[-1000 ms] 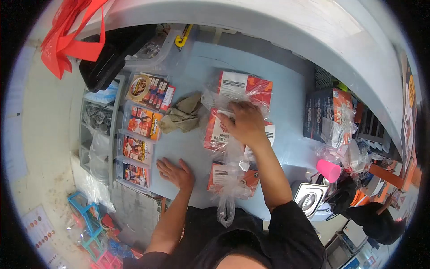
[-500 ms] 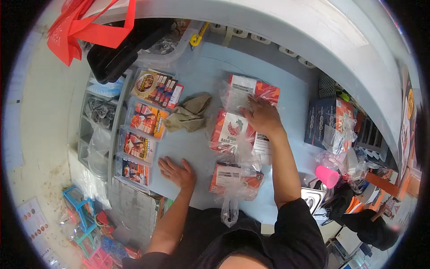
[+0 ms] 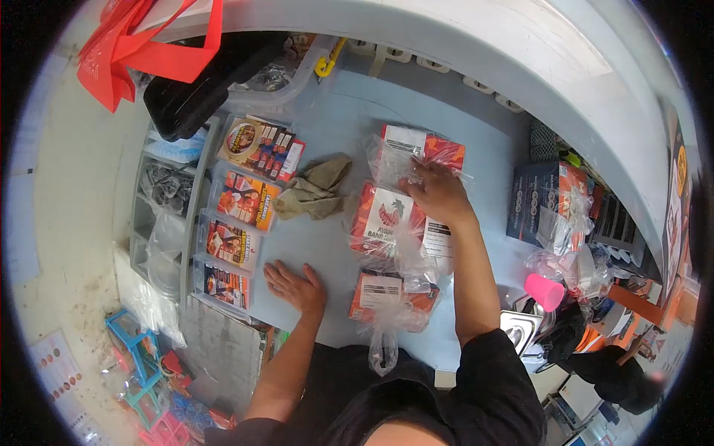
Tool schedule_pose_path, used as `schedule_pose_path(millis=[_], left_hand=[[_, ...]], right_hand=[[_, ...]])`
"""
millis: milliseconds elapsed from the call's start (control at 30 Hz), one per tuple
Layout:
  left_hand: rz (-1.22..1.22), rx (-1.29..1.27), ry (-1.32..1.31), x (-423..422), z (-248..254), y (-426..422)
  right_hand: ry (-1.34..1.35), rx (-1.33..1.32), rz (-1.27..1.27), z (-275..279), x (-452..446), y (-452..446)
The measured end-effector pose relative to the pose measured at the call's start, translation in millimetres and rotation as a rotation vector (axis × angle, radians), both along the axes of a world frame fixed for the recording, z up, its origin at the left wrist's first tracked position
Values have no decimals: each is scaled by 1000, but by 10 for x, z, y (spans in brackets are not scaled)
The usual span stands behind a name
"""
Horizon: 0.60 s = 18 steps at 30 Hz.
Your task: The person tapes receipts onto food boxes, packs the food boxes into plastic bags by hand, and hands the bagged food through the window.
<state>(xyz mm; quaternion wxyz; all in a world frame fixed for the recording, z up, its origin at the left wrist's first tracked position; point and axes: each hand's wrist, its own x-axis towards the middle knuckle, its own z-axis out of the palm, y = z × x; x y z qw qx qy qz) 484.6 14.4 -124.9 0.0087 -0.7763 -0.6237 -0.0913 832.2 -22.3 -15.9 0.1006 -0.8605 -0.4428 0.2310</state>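
Note:
My right hand point(image 3: 440, 195) rests over the plastic on the farthest red food box point(image 3: 444, 153), fingers apart and slightly bent. Just nearer sits a red and white food box point(image 3: 387, 215) with a strawberry-like print, and a white paper label point(image 3: 437, 241) shows beside it. A third red box point(image 3: 416, 301), wrapped in a clear plastic bag with its knotted handles point(image 3: 383, 349) toward me, lies closest to my body. My left hand point(image 3: 297, 288) is flat on the blue-grey table point(image 3: 309, 245), fingers spread and holding nothing.
A crumpled olive cloth point(image 3: 316, 187) lies between the boxes and a row of clear trays with printed cards point(image 3: 242, 201). On the right stand a dark carton point(image 3: 535, 201) and a pink cup point(image 3: 544, 292). A red bag point(image 3: 111, 67) hangs at upper left.
Both hands stay nearly where they were; the fingers of my right hand have shifted only slightly over the plastic. The boxes have not visibly moved on the table.

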Motion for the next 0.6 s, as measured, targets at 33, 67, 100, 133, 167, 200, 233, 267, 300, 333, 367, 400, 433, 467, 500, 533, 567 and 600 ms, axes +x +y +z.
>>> schedule_pose_path(millis=[33, 67, 100, 133, 167, 200, 233, 267, 300, 333, 367, 400, 433, 467, 500, 533, 567, 600], left_hand=[[6, 1, 0, 0, -7, 0], [12, 2, 0, 0, -9, -1], [12, 2, 0, -2, -11, -2], [1, 8, -15, -6, -11, 1], [-10, 14, -29, -6, -4, 4], [-10, 16, -30, -3, 4, 6], [-11, 12, -24, 1, 14, 7], [-12, 7, -17, 0, 21, 3], [-15, 9, -19, 3, 18, 2], [-3, 3, -12, 7, 17, -5], [7, 0, -8, 15, 24, -3], [4, 8, -15, 27, 40, 8], [22, -24, -6, 36, 67, 8], [41, -54, 1, 42, 90, 1], [38, -40, -14, 44, 95, -4], [41, -35, -15, 36, 102, -13], [43, -25, -26, 43, 96, -19], [31, -18, -19, 10, 60, -21]], right_hand=[[-40, 0, 0, -43, -3, -9], [-40, 1, 0, -29, 6, -9], [-13, 5, 13, -10, 20, -8], [15, 10, 25, 12, 28, -7], [16, 11, 25, 31, 22, -3], [28, 10, -5, 53, 13, 8], [40, 10, -36, 71, 11, 17], [39, 11, -37, 84, 11, 18], [58, 15, -39, 97, 14, 17], [77, 19, -41, 111, 20, 12], [73, 23, -43, 101, 23, 7], [51, 47, -33, 65, 26, 2], [27, 72, -21, 32, 32, 4], [16, 83, -21, 18, 47, 9], [54, 61, -6, 6, 70, 20], [88, 40, 7, -24, 94, 25], [106, 53, 26, -129, 116, 27], [127, 51, 72, -144, 138, 18]])
